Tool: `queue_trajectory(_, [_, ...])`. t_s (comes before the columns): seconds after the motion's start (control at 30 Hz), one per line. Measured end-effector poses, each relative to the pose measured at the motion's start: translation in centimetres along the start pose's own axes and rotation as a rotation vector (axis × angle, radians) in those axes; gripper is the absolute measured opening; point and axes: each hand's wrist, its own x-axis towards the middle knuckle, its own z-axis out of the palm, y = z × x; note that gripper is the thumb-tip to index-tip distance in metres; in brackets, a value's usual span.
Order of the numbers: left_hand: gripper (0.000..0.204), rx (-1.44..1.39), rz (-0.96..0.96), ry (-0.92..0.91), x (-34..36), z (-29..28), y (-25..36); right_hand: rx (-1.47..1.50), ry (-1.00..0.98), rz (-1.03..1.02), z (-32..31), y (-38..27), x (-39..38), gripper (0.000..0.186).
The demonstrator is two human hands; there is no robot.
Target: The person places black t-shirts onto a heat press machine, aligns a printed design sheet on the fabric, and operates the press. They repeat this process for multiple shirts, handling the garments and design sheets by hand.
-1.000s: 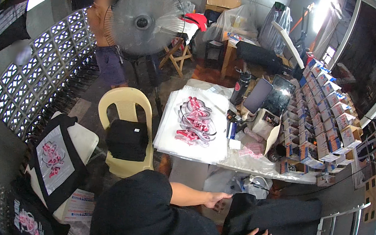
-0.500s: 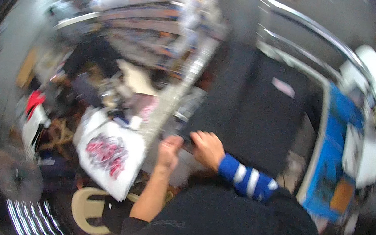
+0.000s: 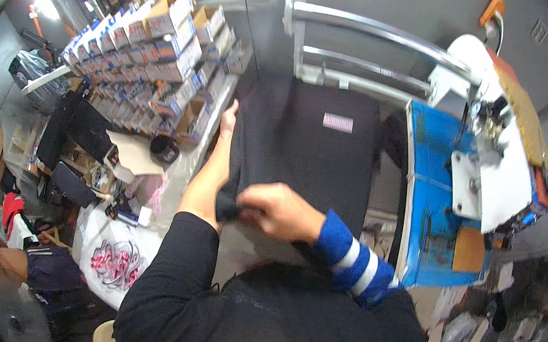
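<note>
A black cloth (image 3: 297, 153), which looks like a garment, lies spread over a raised flat board in front of me. A small pink and white printed patch (image 3: 338, 123) shows near its far end. My right hand (image 3: 276, 209), with a blue, white-striped cuff at the wrist, is closed on a dark bunch of the cloth at the near left corner. My left hand (image 3: 228, 120) reaches farther along the cloth's left edge and touches it. The finger that shows there is stretched out; the others are hidden.
Stacked small boxes (image 3: 144, 50) fill a rack at the far left. A white sheet with a red and black design (image 3: 117, 258) lies at left. To the right stand a blue bed (image 3: 426, 198) and a white machine arm (image 3: 507, 160). Metal rails (image 3: 382, 29) cross behind the board.
My left hand has moved away from my right hand, farther along the cloth's left edge. The right hand now grips the near corner. The view has turned and become sharper.
</note>
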Motion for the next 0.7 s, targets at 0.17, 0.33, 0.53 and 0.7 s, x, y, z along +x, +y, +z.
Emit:
queue_trajectory(0.17, [0.03,-0.208,0.756,-0.108,8.8,-8.5,3.4,0.424,0.088,0.339,-3.3,4.6,-2.0,0.025])
queue_trajectory(0.33, [0.065,1.205,0.788,0.501,10.9,-1.4,-3.5,0.261,0.624,0.773,-11.0,18.3,-3.5,0.038])
queue_trajectory(0.53, [0.069,1.972,0.692,0.28,5.8,-0.1,-12.7,-0.197,0.424,0.732,-8.5,18.8,-3.2,0.038])
queue_trajectory(0.7, [0.045,1.748,0.909,0.227,2.4,-3.1,-15.5,-0.473,0.286,0.58,-9.7,21.4,2.1,0.03])
